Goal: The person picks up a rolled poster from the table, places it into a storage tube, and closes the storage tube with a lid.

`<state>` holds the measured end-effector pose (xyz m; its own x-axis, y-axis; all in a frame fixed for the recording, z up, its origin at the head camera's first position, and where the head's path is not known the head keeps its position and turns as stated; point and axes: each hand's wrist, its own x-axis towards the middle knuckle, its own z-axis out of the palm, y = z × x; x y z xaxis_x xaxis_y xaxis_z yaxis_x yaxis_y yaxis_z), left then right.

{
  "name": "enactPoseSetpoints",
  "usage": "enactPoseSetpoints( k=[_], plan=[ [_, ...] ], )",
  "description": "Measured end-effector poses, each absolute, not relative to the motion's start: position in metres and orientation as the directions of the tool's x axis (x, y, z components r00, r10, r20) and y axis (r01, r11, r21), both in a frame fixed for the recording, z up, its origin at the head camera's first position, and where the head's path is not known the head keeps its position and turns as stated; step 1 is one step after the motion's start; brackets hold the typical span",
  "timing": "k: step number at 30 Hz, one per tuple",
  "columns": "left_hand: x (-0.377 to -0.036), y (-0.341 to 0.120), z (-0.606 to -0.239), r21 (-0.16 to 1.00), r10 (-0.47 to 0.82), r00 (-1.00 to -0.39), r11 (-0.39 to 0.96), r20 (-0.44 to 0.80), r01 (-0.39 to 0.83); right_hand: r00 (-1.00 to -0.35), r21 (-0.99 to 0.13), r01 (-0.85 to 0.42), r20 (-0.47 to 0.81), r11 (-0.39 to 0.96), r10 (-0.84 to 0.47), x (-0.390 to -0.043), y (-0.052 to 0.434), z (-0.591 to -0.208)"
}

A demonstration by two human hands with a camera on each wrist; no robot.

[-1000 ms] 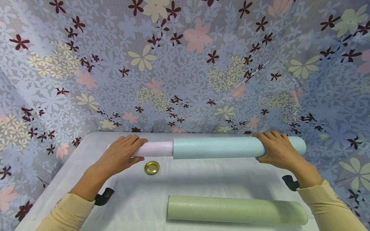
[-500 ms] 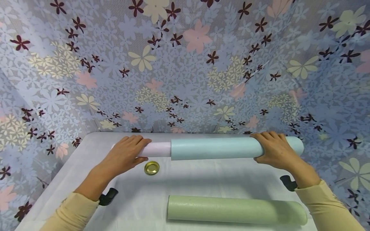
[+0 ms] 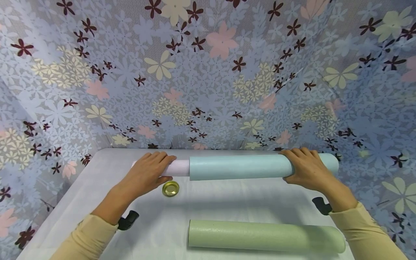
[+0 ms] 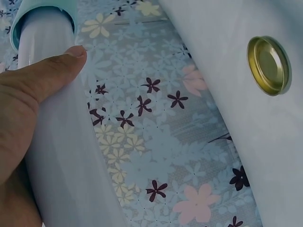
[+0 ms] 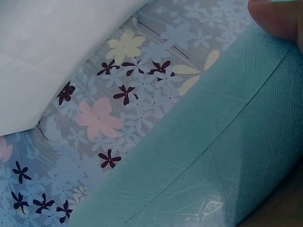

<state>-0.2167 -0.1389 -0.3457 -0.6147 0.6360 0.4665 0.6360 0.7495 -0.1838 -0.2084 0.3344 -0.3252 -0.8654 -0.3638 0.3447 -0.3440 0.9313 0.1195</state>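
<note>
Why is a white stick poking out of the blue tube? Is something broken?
Nothing looks broken. A pale inner tube sticks out of the blue tube's left end, so the two are only partly nested. The left hand grips the pale one, the right hand the blue. A gold lid lies alone on the table.

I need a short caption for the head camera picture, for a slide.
Left hand grips a white inner tube, right hand grips its light blue sleeve, above a white table.
</note>
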Motion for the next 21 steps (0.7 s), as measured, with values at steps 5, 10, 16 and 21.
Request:
enactPoseSetpoints(
  k=[5, 10, 16, 21],
  plan=[
    [-0.218, -0.136, -0.346, -0.200, 0.648, -0.585, 0.736, 0.488, 0.647, -0.862, 0.123, -0.346, 0.350, 0.930, -0.367, -0.209, 0.333, -0.326],
    [-0.218, -0.132, -0.346, -0.210, 0.653, -0.569, 0.729, 0.500, 0.652, -0.860, 0.125, -0.345, 0.354, 0.930, -0.367, -0.209, 0.330, -0.326],
    [-0.219, -0.127, -0.345, -0.199, 0.648, -0.588, 0.736, 0.484, 0.647, -0.860, 0.125, -0.347, 0.353, 0.930, -0.368, -0.210, 0.327, -0.324],
    [-0.220, -0.125, -0.344, -0.197, 0.650, -0.590, 0.735, 0.479, 0.649, -0.861, 0.127, -0.346, 0.351, 0.929, -0.369, -0.212, 0.325, -0.324]
  ],
)
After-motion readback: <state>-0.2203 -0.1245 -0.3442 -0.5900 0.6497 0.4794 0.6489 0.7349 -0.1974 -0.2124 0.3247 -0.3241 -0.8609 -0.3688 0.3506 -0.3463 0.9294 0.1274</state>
